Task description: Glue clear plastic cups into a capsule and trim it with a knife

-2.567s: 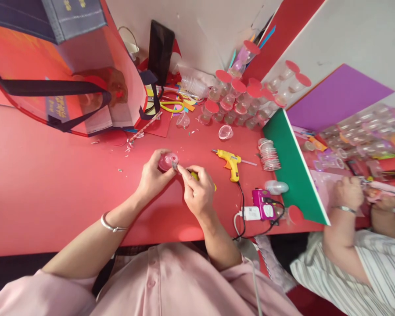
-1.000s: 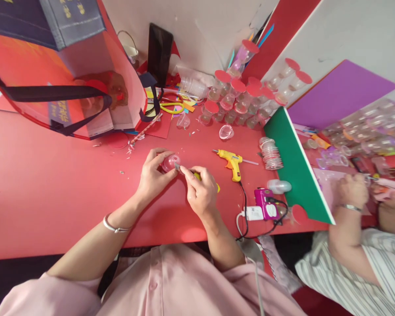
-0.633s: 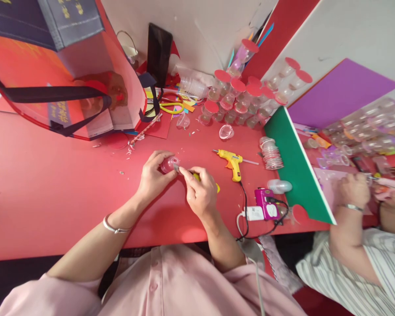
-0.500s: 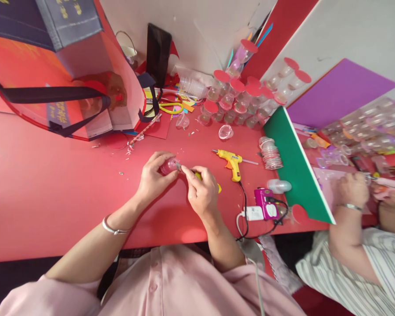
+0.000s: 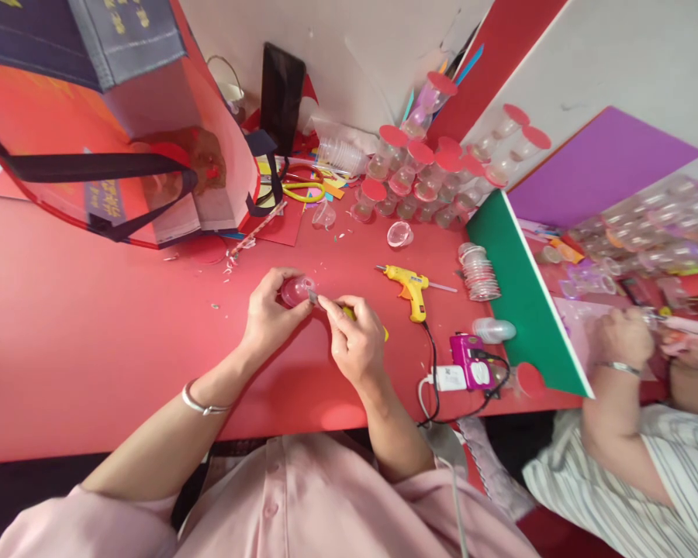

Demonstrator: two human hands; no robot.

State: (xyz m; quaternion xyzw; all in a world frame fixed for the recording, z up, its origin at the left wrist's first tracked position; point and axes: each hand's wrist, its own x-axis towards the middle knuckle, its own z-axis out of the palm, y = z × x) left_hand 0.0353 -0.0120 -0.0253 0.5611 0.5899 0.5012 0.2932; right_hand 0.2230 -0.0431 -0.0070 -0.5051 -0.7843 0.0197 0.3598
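My left hand (image 5: pixel 272 314) is wrapped round a small clear plastic cup (image 5: pixel 296 291), its rounded end turned toward my other hand. In my right hand (image 5: pixel 357 333) is a utility knife (image 5: pixel 321 299) with a yellow handle, mostly covered by my fingers. The short metal tip is against or very close to the end of the cup; I cannot tell whether it has pierced it. To the right of my hands lies a yellow glue gun (image 5: pixel 408 288) with a clear glue stick in its back.
Red-topped cup hourglasses (image 5: pixel 419 174) stand at the back, near yellow-handled scissors (image 5: pixel 303 191). Stacked cups (image 5: pixel 478 271) and a purple power adapter (image 5: pixel 470 361) sit at right by a green divider (image 5: pixel 520 291). A large gift bag (image 5: pixel 145 194) is at left. A co-worker's hands (image 5: pixel 628 337) work beyond the divider.
The cup has turned slightly and shifted a little left in my left hand. My right hand has moved the knife tip slightly left with it.
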